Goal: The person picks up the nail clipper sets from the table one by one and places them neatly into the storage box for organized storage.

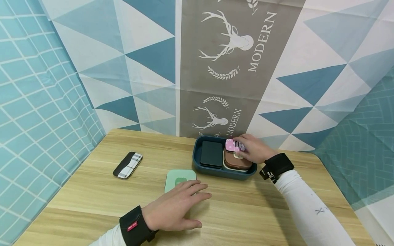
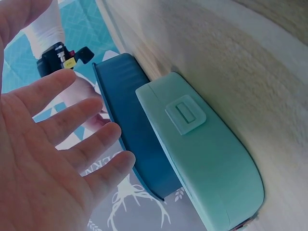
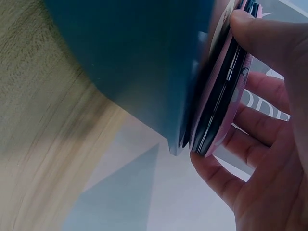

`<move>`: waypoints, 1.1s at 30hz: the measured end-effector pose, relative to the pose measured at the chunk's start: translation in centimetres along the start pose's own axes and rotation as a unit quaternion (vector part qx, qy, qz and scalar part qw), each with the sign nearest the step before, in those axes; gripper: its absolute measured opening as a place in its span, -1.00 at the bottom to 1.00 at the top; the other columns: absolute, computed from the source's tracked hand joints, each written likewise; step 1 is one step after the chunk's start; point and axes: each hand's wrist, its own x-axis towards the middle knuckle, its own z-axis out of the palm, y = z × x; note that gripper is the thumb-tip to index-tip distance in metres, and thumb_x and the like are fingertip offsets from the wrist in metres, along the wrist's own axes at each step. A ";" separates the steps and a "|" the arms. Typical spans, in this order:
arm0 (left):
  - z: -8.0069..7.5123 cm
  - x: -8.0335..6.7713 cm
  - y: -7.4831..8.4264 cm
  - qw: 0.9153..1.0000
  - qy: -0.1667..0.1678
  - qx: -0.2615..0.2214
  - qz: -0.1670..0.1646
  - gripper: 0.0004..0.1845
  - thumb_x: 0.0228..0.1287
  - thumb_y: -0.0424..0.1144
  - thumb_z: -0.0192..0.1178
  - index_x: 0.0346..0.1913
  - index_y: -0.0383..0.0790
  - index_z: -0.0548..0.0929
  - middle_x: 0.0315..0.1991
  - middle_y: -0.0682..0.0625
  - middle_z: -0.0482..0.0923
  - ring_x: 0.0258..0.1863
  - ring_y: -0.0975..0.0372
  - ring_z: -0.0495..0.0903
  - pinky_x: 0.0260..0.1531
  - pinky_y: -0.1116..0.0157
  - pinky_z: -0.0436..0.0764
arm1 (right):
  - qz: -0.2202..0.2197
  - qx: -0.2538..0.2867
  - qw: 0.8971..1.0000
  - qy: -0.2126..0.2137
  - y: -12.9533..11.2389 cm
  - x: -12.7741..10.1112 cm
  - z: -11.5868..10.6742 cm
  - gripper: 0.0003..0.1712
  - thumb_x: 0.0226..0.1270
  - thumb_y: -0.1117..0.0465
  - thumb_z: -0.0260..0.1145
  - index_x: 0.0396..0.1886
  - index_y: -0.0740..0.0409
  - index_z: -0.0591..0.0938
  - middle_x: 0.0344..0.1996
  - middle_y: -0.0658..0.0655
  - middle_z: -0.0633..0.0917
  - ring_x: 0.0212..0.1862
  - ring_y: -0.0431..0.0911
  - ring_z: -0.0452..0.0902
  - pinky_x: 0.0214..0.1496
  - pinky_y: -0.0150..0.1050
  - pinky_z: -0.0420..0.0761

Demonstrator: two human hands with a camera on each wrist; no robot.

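Against a deer-print backdrop on a wooden table [image 1: 246,212], the right hand [image 1: 253,149] is pinching a pink case [image 1: 234,145] over the dark blue tray [image 1: 197,155], while the left hand [image 1: 175,208] is lying flat with fingers spread, fingertips touching a mint-green case [image 1: 176,177]

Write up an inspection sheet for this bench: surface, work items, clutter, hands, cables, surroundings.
Surface: wooden table, light grain.
Work items: pink case over the blue tray; the tray also holds a black case and a brown case.
Clutter: mint case and striped case lying on the table.
Hands: right hand grips the pink case; left hand flat, fingers straight, beside the mint case.
Cables: nothing seen.
Surroundings: patterned cloth backdrop with deer print.
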 end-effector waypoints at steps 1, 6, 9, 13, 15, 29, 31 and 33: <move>0.0 0.0 0.0 1.000 0.001 0.001 0.000 -0.23 0.38 0.24 0.38 0.57 0.15 0.43 0.59 0.01 0.31 0.57 0.02 0.25 0.43 -0.18 0.39 | -0.001 0.000 1.000 0.001 0.0 0.0 0.0 -0.29 0.47 0.10 0.48 0.48 0.29 0.50 0.27 0.36 0.56 0.31 0.22 0.48 0.36 0.15 0.50; 0.0 0.0 0.0 1.000 0.004 0.002 0.002 -0.22 0.37 0.24 0.39 0.57 0.15 0.43 0.59 0.02 0.31 0.57 0.02 0.25 0.44 -0.17 0.38 | -0.003 0.003 1.000 0.001 0.0 0.0 0.0 -0.28 0.47 0.08 0.49 0.48 0.29 0.50 0.28 0.37 0.54 0.33 0.23 0.46 0.37 0.16 0.49; 0.1 0.0 0.0 1.000 0.004 0.002 0.004 -0.22 0.37 0.24 0.40 0.57 0.14 0.43 0.59 0.02 0.30 0.57 0.02 0.25 0.44 -0.17 0.38 | 0.000 0.006 1.000 -0.002 0.1 0.0 0.0 -0.27 0.47 0.06 0.48 0.49 0.28 0.49 0.30 0.37 0.53 0.33 0.22 0.45 0.37 0.16 0.49; 0.1 0.0 0.0 1.000 0.003 0.001 0.004 -0.22 0.37 0.24 0.39 0.57 0.14 0.43 0.59 0.01 0.30 0.57 0.02 0.24 0.44 -0.18 0.39 | 0.001 0.010 1.000 -0.004 0.1 0.0 0.1 -0.26 0.47 0.03 0.48 0.51 0.25 0.48 0.30 0.36 0.53 0.33 0.21 0.45 0.38 0.16 0.49; 0.1 0.0 0.0 1.000 0.003 0.000 0.003 -0.22 0.37 0.24 0.39 0.58 0.15 0.42 0.59 0.00 0.30 0.57 0.01 0.24 0.43 -0.18 0.39 | 0.000 0.012 1.000 -0.003 0.2 -0.1 0.2 -0.25 0.47 0.03 0.49 0.51 0.24 0.48 0.29 0.36 0.53 0.33 0.21 0.45 0.38 0.15 0.49; 0.1 0.1 0.0 1.000 0.002 -0.001 0.006 -0.21 0.37 0.23 0.40 0.57 0.10 0.43 0.59 -0.01 0.30 0.58 0.01 0.24 0.45 -0.17 0.37 | 0.001 0.023 1.000 0.001 0.5 -0.4 0.3 -0.21 0.46 0.01 0.50 0.52 0.27 0.45 0.32 0.39 0.50 0.35 0.25 0.41 0.39 0.18 0.47; 0.1 0.1 0.0 1.000 0.002 -0.001 0.006 -0.21 0.37 0.23 0.40 0.57 0.10 0.43 0.59 0.00 0.30 0.58 0.01 0.24 0.44 -0.18 0.37 | 0.004 0.024 1.000 0.001 0.5 -0.5 0.3 -0.20 0.46 0.00 0.49 0.53 0.27 0.45 0.32 0.39 0.50 0.35 0.25 0.41 0.38 0.18 0.47; 0.1 0.1 0.0 1.000 0.001 -0.001 0.005 -0.21 0.37 0.23 0.40 0.57 0.10 0.43 0.59 0.00 0.30 0.58 0.00 0.24 0.44 -0.18 0.38 | 0.006 0.024 1.000 0.001 0.5 -0.7 0.3 -0.20 0.47 -0.01 0.48 0.53 0.27 0.44 0.33 0.39 0.49 0.35 0.24 0.40 0.37 0.19 0.48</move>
